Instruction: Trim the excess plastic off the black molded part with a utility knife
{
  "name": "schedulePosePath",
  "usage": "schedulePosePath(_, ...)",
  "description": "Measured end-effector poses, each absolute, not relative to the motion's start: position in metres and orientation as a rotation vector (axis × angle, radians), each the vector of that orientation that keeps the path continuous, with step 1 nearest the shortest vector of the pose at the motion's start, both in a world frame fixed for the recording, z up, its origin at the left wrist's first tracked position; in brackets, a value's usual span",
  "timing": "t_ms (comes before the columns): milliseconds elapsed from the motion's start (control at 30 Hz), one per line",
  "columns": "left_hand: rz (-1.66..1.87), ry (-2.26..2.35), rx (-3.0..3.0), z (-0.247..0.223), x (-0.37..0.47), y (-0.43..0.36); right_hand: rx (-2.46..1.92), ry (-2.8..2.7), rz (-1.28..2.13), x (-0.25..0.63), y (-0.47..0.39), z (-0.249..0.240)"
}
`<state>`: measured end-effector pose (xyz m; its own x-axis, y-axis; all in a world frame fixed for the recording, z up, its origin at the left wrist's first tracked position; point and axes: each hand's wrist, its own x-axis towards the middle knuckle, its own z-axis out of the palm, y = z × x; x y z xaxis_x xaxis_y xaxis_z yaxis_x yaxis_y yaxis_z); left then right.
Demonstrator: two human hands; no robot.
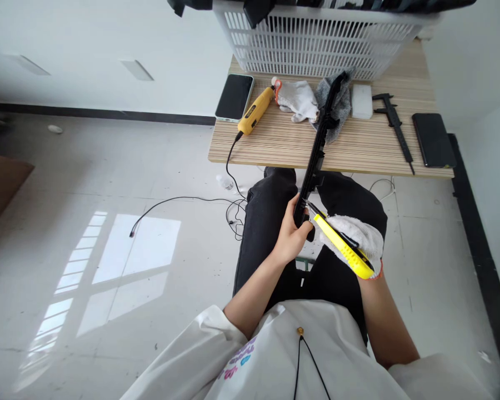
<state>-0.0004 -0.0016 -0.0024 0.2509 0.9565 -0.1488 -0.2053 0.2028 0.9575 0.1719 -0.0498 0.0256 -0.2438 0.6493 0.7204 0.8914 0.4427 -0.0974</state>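
My bare left hand (290,238) is closed around the near end of a long black plastic part (318,147). The part slants up and away, its far end over a grey cloth (340,119) on the table. On my right hand (360,236) is a white knitted glove, and that hand is closed on a yellow utility knife (344,247). The knife's tip lies close to the black part beside my left fingers; whether it touches cannot be made out. Both hands are above my lap, short of the table's front edge.
On the wooden table (275,150) lie a yellow rotary tool (256,111), a white glove (295,99), a white block (361,101), a black caliper (394,125) and two phones (234,97). A white basket (316,47) holding black parts stands behind. Cables (183,198) trail on the floor.
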Motion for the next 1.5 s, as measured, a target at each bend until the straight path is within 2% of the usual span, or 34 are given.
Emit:
schedulePosePath(267,1.048,0.95,1.034,-0.004,0.002,-0.003,-1.374,-2.017,-0.285,0.172,-0.052,0.023)
schedulePosePath(467,1.049,0.944,1.045,-0.005,0.0,-0.002,-1.292,-1.967,-0.377,0.175,-0.053,0.015)
schedulePosePath(1000,1.052,0.986,1.037,0.001,0.0,-0.001,-1.282,-1.981,-0.289,0.166,-0.049,0.03)
schedulePosePath(1200,1.07,0.999,1.023,0.005,0.002,-0.002,-1.218,-1.978,-0.406,0.164,-0.047,0.029)
schedulePosePath(1500,1.08,0.965,1.026,0.003,0.005,-0.007,-1.239,-2.023,-0.341,0.168,-0.049,0.02)
